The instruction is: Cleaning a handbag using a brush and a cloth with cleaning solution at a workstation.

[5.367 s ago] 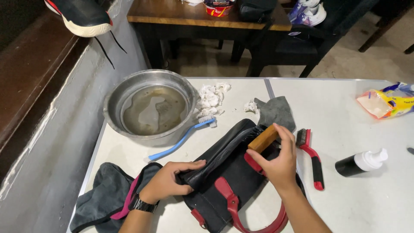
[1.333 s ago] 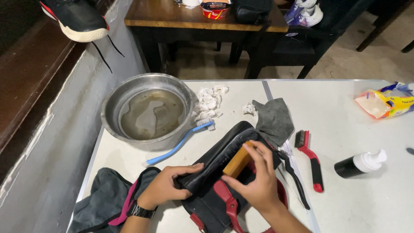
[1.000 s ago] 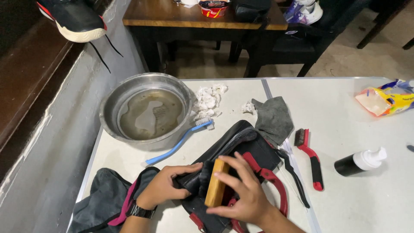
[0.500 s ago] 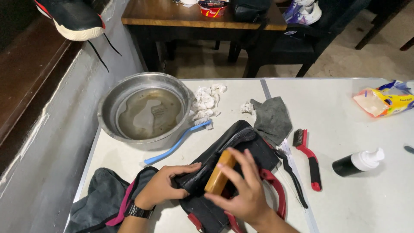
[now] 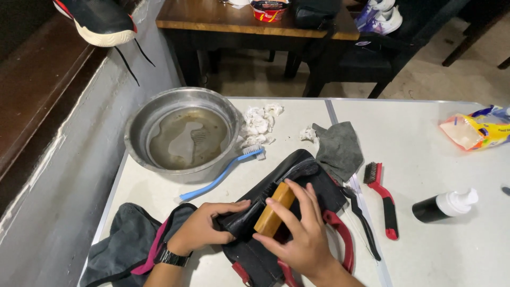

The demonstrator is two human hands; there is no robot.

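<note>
in the head view, a wooden brush (image 5: 273,216) is grasped by the right hand (image 5: 297,234), fingers stretched along it, and pressed on a black bag (image 5: 297,175) on the table (image 5: 451,250). the bag's edge is clenched by the left hand (image 5: 204,228).

Two bare forearms and hands enter from the bottom edge. The left hand (image 5: 204,229) has a dark wristwatch with a black band and dark metal case (image 5: 170,258) strapped just behind it at the wrist. The right hand (image 5: 300,236) wears nothing: no ring, glove or band shows. No sleeves reach either forearm. The fingernails are short and unpainted.
</note>
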